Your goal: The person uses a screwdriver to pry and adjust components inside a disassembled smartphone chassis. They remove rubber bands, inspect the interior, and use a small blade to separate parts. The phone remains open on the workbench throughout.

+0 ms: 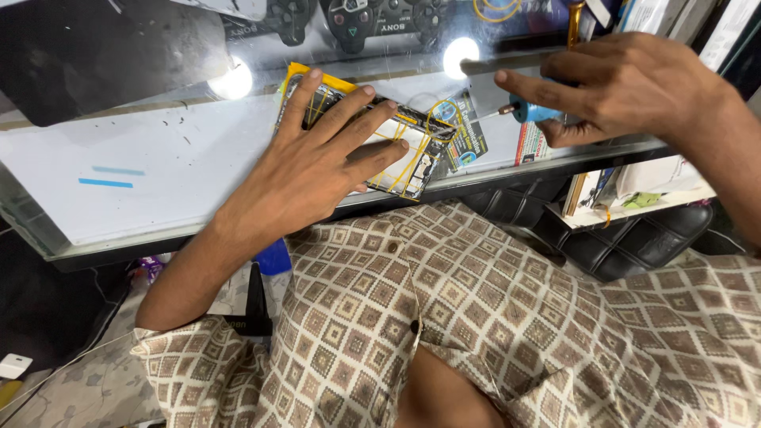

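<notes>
My left hand (pixel 321 162) lies flat, fingers spread, on an opened phone (pixel 412 150) bound with several yellow rubber bands, pressing it to the glass counter (pixel 158 166). A yellow strip shows under the phone's far end. My right hand (pixel 626 83) holds a small blue-handled screwdriver (pixel 527 111), its thin metal tip pointing left toward the phone's right edge, a short gap away. The index finger of that hand stretches out over the tool.
Small printed cards (pixel 472 139) lie beside the phone. Game controllers (pixel 372 20) show under the glass at the back. Two lamp reflections glare on the counter. A dark sheet (pixel 95 55) covers the far left. Black padded seats (pixel 626 238) and boxes sit below right.
</notes>
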